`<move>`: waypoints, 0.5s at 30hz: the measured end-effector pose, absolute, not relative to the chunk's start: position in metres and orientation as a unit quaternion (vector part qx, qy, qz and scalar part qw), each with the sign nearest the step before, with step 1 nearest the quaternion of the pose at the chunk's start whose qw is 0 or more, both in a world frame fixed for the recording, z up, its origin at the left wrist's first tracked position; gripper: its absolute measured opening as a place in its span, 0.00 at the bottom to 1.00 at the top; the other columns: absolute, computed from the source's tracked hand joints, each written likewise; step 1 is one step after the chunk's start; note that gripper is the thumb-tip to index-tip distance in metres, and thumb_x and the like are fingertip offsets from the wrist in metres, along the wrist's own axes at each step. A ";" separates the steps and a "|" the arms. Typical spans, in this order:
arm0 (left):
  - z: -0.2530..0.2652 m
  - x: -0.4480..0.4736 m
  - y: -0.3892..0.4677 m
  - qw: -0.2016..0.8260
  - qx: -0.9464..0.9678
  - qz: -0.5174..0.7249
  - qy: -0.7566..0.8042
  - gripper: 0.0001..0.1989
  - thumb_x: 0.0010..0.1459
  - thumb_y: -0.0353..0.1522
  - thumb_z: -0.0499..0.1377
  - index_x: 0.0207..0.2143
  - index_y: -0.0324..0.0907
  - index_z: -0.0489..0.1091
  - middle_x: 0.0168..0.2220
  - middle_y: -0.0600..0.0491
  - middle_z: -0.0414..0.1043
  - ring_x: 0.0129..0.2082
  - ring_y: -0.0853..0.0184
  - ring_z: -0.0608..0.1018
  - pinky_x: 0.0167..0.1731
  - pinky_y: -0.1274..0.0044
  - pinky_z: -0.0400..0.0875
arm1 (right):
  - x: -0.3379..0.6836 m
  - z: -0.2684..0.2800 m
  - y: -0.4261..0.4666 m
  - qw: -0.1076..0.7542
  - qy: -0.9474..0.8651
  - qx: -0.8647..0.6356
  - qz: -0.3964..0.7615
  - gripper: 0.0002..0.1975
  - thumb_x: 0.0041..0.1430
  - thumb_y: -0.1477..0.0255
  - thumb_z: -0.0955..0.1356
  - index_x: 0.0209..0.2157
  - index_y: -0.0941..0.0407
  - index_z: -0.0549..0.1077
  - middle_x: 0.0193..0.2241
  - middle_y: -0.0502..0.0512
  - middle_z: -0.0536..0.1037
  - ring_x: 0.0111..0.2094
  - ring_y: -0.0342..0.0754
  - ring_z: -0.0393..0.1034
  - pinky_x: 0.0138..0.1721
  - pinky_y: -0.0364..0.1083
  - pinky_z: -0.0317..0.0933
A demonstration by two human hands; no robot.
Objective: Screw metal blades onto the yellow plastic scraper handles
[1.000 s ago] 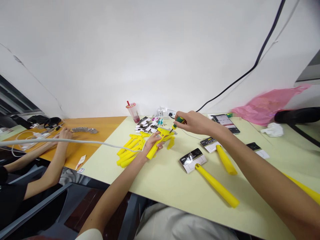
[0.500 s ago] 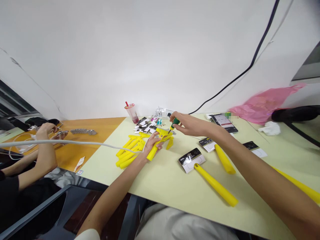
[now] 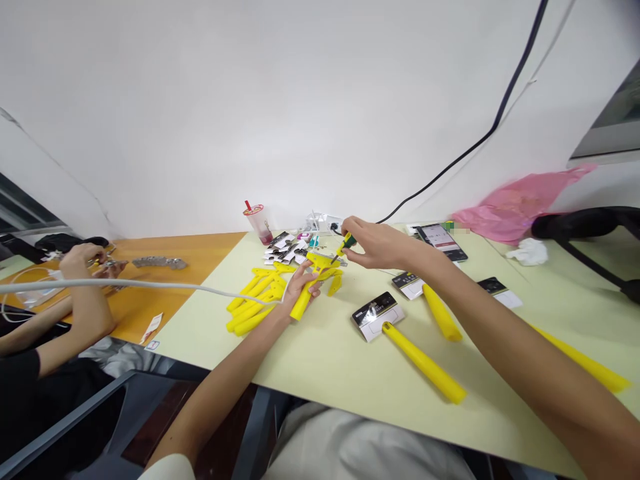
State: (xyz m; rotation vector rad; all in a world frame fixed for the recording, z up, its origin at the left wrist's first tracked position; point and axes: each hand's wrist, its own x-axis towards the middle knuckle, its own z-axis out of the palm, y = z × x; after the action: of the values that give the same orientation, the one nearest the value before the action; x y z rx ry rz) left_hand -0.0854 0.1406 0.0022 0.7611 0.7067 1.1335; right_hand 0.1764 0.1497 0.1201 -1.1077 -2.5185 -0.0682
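My left hand [image 3: 300, 288] is closed around a yellow scraper [image 3: 303, 301], its wide head turned up and away from me. In my right hand [image 3: 373, 241] is a screwdriver [image 3: 347, 243] with a green and yellow handle, its shaft slanting down to the scraper's head. I cannot make out the screw under the tip. Just beyond the left hand lies a loose yellow piece [image 3: 335, 283]. A pile of yellow scraper handles [image 3: 255, 301] lies left of that hand. Nearer me, a yellow handle [image 3: 425, 363] rests with a black-and-white card [image 3: 377, 315] at its end.
Behind the pile are several black-and-white cards [image 3: 284, 248] and a cup with a red straw [image 3: 259, 225]. A phone [image 3: 442, 241], pink bag [image 3: 520, 203] and crumpled tissue [image 3: 529, 252] lie right. A white cable [image 3: 150, 285] crosses the left. Another person's hands [image 3: 93, 260] work at the orange table [image 3: 200, 257].
The view has shifted slightly, so everything sits a little further left. The screwdriver now stands at a slightly different slant, with more of its yellow part showing; both hands keep their holds.
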 end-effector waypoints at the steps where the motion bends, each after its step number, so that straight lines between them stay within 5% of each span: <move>1: 0.003 -0.086 0.141 0.717 0.339 0.517 0.322 0.31 0.48 0.25 0.74 0.51 0.48 0.65 0.38 0.58 0.76 0.18 0.81 0.65 0.21 0.83 0.63 | 0.178 0.119 0.151 0.202 -0.903 -0.379 -0.011 0.14 0.73 0.66 0.64 0.56 0.55 0.67 0.57 0.67 0.77 0.35 0.52 0.73 0.36 0.49 0.57; 5: 0.005 -0.088 0.143 0.713 0.330 0.531 0.317 0.33 0.49 0.25 0.74 0.53 0.48 0.65 0.40 0.58 0.76 0.18 0.82 0.64 0.21 0.84 0.63 | 0.178 0.119 0.155 0.236 -0.914 -0.330 0.021 0.11 0.73 0.70 0.63 0.53 0.54 0.71 0.56 0.64 0.76 0.42 0.54 0.75 0.42 0.50 0.61; 12: 0.002 -0.089 0.144 0.712 0.341 0.524 0.319 0.33 0.49 0.25 0.74 0.55 0.49 0.67 0.40 0.59 0.76 0.18 0.82 0.65 0.21 0.84 0.64 | 0.164 0.124 0.147 0.164 -0.878 -0.447 -0.044 0.18 0.78 0.55 0.61 0.50 0.55 0.72 0.39 0.62 0.82 0.36 0.57 0.75 0.35 0.49 0.53; 15: 0.002 -0.088 0.144 0.711 0.345 0.517 0.328 0.35 0.48 0.25 0.74 0.56 0.49 0.66 0.44 0.56 0.77 0.19 0.82 0.65 0.22 0.84 0.65 | 0.166 0.119 0.147 0.173 -0.880 -0.441 -0.035 0.17 0.77 0.56 0.63 0.53 0.55 0.69 0.45 0.64 0.81 0.36 0.57 0.74 0.33 0.49 0.53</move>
State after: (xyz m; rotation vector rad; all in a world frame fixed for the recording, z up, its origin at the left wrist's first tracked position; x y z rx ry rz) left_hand -0.0881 0.1437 0.0023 0.7658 0.7270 1.1466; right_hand 0.1661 0.1469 0.1194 -1.2509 -2.4957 -0.0987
